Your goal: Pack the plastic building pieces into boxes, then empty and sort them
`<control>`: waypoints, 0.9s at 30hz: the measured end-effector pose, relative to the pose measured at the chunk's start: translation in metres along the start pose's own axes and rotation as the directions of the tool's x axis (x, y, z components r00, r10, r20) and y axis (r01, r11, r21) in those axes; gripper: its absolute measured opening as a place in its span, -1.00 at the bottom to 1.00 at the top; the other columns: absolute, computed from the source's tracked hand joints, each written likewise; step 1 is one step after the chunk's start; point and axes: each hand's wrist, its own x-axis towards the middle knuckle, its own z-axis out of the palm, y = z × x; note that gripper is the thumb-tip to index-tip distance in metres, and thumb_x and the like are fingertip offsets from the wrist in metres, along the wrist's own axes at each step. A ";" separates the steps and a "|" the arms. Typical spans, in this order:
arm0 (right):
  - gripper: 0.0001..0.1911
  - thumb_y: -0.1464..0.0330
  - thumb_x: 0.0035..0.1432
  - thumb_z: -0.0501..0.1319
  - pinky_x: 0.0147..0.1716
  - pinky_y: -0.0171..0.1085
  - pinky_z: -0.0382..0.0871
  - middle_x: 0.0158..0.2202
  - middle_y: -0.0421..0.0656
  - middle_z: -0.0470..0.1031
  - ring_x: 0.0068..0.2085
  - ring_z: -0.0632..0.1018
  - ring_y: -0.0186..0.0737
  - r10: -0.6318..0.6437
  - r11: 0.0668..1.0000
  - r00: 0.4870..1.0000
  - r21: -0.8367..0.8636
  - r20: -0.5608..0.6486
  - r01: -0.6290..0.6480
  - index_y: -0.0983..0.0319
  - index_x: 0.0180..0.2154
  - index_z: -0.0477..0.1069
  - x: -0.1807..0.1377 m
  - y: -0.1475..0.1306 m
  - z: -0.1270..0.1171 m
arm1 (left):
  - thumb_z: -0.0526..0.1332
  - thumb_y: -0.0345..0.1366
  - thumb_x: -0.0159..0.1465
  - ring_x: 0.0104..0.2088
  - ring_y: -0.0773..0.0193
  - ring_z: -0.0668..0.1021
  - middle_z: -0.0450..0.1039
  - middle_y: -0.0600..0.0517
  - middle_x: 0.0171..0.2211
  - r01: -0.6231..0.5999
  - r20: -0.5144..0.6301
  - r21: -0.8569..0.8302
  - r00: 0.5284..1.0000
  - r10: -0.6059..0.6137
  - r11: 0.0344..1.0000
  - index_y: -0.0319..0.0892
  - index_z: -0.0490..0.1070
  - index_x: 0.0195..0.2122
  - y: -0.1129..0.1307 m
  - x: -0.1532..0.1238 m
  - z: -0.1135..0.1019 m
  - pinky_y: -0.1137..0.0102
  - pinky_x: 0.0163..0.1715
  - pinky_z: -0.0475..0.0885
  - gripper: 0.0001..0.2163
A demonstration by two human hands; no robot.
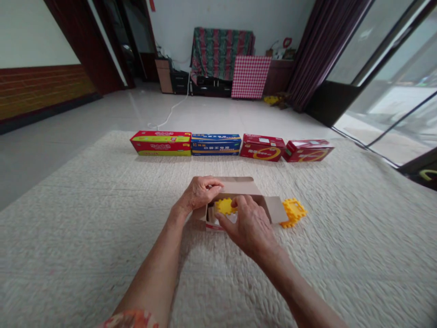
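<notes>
An open cardboard box [275, 210] stands on the cream mat in front of me, its flaps spread outward. My left hand [201, 191] grips the box at its back left corner, fingers curled over the edge by the raised lid. Inside the opening, my right hand [251, 221] pinches a yellow toothed plastic piece [225, 206] between thumb and fingers. The box's inside is partly covered by that hand. Touching or just beside the right flap is a yellow-orange cube of interlocking toothed pieces [293, 212].
Beyond the open box stand a red-and-green box [162, 144], a blue box [215, 145] and two dark red boxes [262, 147] in a row on the quilted mat [102, 191]. A white cable [170, 110] crosses the tiled floor toward a cabinet [180, 83].
</notes>
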 end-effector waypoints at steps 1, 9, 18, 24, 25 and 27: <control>-0.67 0.08 0.11 0.22 -0.33 -0.14 0.31 -0.29 0.00 0.50 -0.27 0.52 -0.02 -0.002 1.000 1.000 -0.002 -0.007 0.002 0.22 -0.30 0.33 -0.001 0.001 0.001 | 0.19 -0.39 0.18 -0.27 0.25 0.61 0.63 -0.01 -0.29 0.003 -0.004 -0.001 1.000 -0.003 1.000 -0.16 0.60 -0.33 0.000 0.000 0.000 0.39 -0.26 0.49 -0.83; -0.75 0.25 0.30 0.05 -0.29 -0.14 0.23 -0.36 -0.06 0.55 -0.29 0.53 -0.05 0.018 0.994 0.974 -0.107 0.225 0.007 0.21 -0.37 0.37 0.001 0.017 -0.013 | 0.19 -0.39 0.18 -0.27 0.24 0.62 0.63 -0.02 -0.30 -0.014 -0.004 -0.002 1.000 0.014 1.000 -0.17 0.60 -0.33 -0.004 -0.001 0.001 0.38 -0.24 0.48 -0.83; -0.68 0.32 0.34 -0.05 -0.36 -0.19 0.17 -0.40 -0.03 0.57 -0.30 0.58 -0.05 -0.006 0.976 0.948 -0.204 0.318 0.074 0.21 -0.39 0.38 0.005 0.006 -0.013 | 0.18 -0.39 0.18 -0.29 0.24 0.62 0.63 -0.03 -0.32 -0.027 0.003 0.035 1.000 0.026 0.999 -0.17 0.60 -0.34 -0.004 0.000 0.002 0.39 -0.27 0.48 -0.82; -0.69 0.37 0.33 -0.05 -0.40 -0.21 0.16 -0.43 -0.04 0.56 -0.36 0.57 -0.08 -0.025 0.973 0.945 -0.207 0.325 0.097 0.23 -0.37 0.39 0.002 0.007 -0.016 | 0.17 -0.37 0.18 -0.29 0.26 0.61 0.63 -0.01 -0.30 -0.007 0.020 0.049 1.000 0.007 0.999 -0.15 0.60 -0.34 -0.004 0.000 0.003 0.40 -0.28 0.48 -0.82; -0.69 0.38 0.33 -0.05 -0.41 -0.21 0.16 -0.43 -0.04 0.56 -0.37 0.57 -0.09 -0.039 0.974 0.945 -0.200 0.325 0.109 0.23 -0.37 0.39 0.002 0.007 -0.018 | 0.17 -0.37 0.19 -0.29 0.26 0.61 0.63 0.00 -0.30 -0.002 0.023 0.050 1.000 0.001 0.999 -0.15 0.60 -0.33 -0.004 0.000 0.003 0.40 -0.28 0.48 -0.82; -0.69 0.40 0.32 -0.05 -0.41 -0.21 0.17 -0.43 -0.06 0.56 -0.37 0.56 -0.11 -0.062 0.982 0.949 -0.152 0.308 0.113 0.23 -0.38 0.40 0.002 0.008 -0.023 | 0.17 -0.34 0.19 -0.28 0.26 0.61 0.63 0.00 -0.29 0.005 0.018 0.050 1.000 -0.006 0.999 -0.15 0.59 -0.34 -0.003 0.000 0.003 0.40 -0.27 0.48 -0.82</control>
